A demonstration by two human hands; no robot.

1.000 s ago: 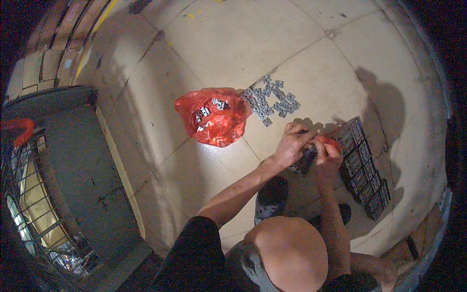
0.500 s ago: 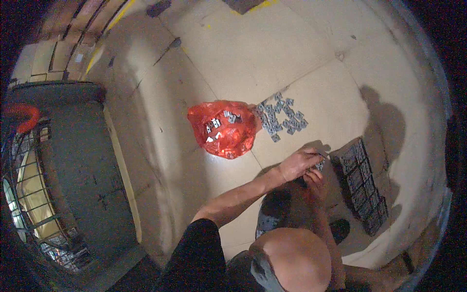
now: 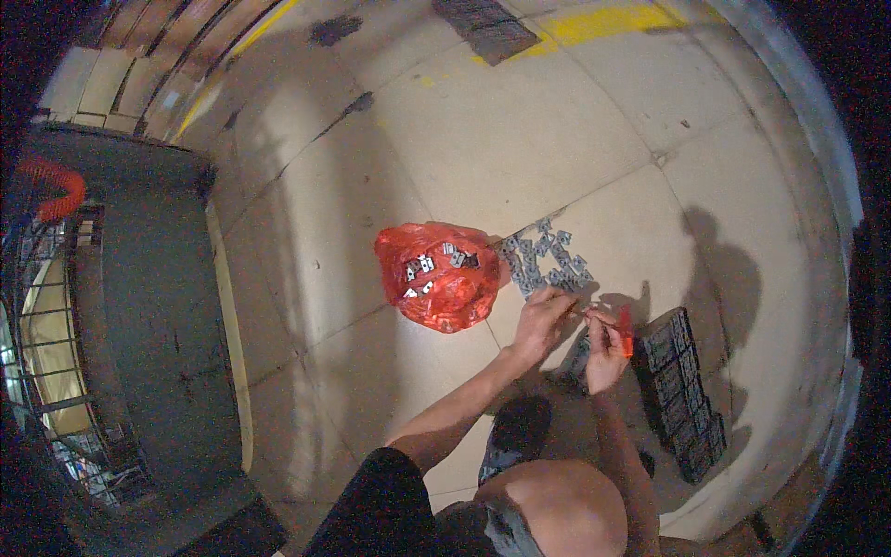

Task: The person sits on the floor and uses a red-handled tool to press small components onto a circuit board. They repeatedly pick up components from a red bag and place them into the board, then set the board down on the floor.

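My left hand point(image 3: 541, 327) reaches to the near edge of a group of small grey metal-looking pieces point(image 3: 527, 269) on the floor. Its fingers are drawn together; whatever they may hold is too small to make out. Just to its right, my right hand point(image 3: 605, 351) pinches a thin, bright orange-red piece point(image 3: 626, 332) that stands up beside the fingers; its kind is unclear. The fingertips of both hands are close but apart. A red plastic bag point(image 3: 436, 311) with its mouth spread lies left of the group, several similar grey pieces point(image 3: 422, 266) inside it.
Dark blocks point(image 3: 682, 385) packed in rows lie right of my right forearm. My bare knee point(image 3: 566, 511) rises in front. At the left stand a dark panel point(image 3: 158, 306) and a wire rack point(image 3: 51, 343). Cartons point(image 3: 116, 88) are at the far left, a dark mat point(image 3: 487, 30) at the far edge.
My hands, earlier together around a small grey piece, have come apart and moved nearer the grey pieces. The orange-red piece now shows at my right hand. The whole view has shifted.
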